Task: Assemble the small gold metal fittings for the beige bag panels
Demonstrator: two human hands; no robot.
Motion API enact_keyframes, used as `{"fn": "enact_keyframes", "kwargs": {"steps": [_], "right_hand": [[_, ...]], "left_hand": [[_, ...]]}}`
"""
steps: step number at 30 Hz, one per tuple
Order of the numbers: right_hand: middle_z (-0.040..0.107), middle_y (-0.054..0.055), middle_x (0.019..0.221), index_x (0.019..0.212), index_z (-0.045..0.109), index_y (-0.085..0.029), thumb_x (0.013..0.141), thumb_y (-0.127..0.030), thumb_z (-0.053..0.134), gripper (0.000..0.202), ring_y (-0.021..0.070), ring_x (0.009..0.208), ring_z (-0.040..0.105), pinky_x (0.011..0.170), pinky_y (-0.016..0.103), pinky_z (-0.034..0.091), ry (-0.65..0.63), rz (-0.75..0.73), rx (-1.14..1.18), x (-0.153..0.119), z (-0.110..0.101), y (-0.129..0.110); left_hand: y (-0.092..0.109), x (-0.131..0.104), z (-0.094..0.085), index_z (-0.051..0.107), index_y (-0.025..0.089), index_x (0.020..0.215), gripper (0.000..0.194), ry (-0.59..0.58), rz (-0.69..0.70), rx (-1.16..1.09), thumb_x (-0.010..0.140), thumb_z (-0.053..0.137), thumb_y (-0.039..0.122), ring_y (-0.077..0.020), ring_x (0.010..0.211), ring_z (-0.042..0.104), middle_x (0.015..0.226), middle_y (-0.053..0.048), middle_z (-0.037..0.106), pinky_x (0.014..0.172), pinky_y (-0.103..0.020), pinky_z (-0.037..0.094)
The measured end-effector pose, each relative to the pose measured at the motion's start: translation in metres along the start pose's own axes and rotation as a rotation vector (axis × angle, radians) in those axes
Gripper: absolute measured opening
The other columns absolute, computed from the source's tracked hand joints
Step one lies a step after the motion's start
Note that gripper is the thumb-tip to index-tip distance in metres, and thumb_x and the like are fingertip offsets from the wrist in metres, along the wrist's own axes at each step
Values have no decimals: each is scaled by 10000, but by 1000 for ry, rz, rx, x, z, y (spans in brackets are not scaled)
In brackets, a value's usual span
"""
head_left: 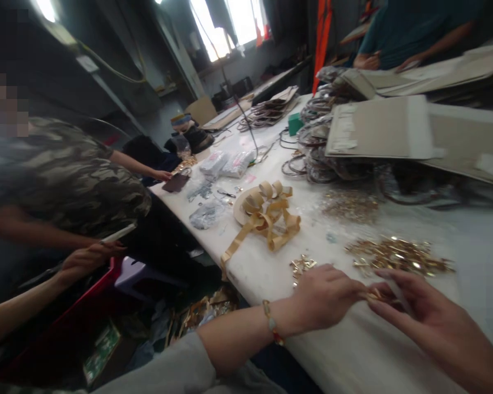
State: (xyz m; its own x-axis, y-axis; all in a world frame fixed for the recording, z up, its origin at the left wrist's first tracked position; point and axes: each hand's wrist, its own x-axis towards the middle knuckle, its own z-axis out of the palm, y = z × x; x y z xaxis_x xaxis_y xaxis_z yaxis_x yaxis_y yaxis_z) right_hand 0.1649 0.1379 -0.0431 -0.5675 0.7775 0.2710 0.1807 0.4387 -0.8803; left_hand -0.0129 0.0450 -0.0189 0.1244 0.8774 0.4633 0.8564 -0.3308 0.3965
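Both my hands meet over the near edge of the white table. My left hand (pixel 326 298), with a bracelet at its wrist, is closed in a pinch at one end of a small gold-coloured metal piece (pixel 378 295). Thumb and fingers of my right hand (pixel 429 314) close round the same piece. A thin whitish strip (pixel 400 295) lies across the right fingers; what it is I cannot make out. Just beyond the hands is a heap of gold metal pieces (pixel 394 254). A smaller pile of gold pieces (pixel 303 266) lies beside my left hand.
A tangled tan ribbon (pixel 271 219) hangs partly over the table edge. Plastic bags (pixel 207 213) lie farther along. Cardboard sheets (pixel 378 128) rest on bundled straps at the right. A person in a camouflage shirt (pixel 82 175) stands left; another person (pixel 414 33) is behind the cardboard.
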Motion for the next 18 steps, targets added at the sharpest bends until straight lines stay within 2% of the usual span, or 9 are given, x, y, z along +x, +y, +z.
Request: {"fn": "enact_keyframes", "kwargs": {"steps": [3,6,8,12,18], "right_hand": [[767,78,898,1155,602,-208,761,-552,780,552,234,793,770,756,347,652,-97,179,229,-2,-5,-23],[749,60,909,1129,602,-205,754,-441,807,487,214,801,754,776,359,636,-76,213,303,-2,-5,-32],[746,49,910,1122,604,-207,744,-351,808,453,195,776,743,762,346,630,-38,215,292,-3,-6,-34],[750,36,907,1117,624,-213,744,-228,784,406,174,769,731,755,317,622,-22,139,230,-6,-7,-37],[755,53,979,1101,650,-215,807,-149,721,309,195,882,755,809,313,609,-20,-74,59,-9,-6,-38]], "left_hand": [[7,-7,-2,709,205,974,171,59,-132,-144,973,576,313,-173,809,692,850,-53,756,782,-306,537],[7,-11,-7,680,202,1070,209,95,-246,-221,918,656,344,-172,810,672,894,-50,743,779,-306,536],[7,-12,-9,684,203,1031,176,64,-264,-238,914,649,331,-168,796,658,884,-43,734,750,-298,524],[9,-11,-11,696,208,977,123,34,-265,-248,934,600,272,-155,752,635,823,-24,720,669,-268,479],[14,-8,-8,679,204,926,84,-13,-336,-270,906,600,225,-141,696,590,790,-5,694,667,-270,452]]}}
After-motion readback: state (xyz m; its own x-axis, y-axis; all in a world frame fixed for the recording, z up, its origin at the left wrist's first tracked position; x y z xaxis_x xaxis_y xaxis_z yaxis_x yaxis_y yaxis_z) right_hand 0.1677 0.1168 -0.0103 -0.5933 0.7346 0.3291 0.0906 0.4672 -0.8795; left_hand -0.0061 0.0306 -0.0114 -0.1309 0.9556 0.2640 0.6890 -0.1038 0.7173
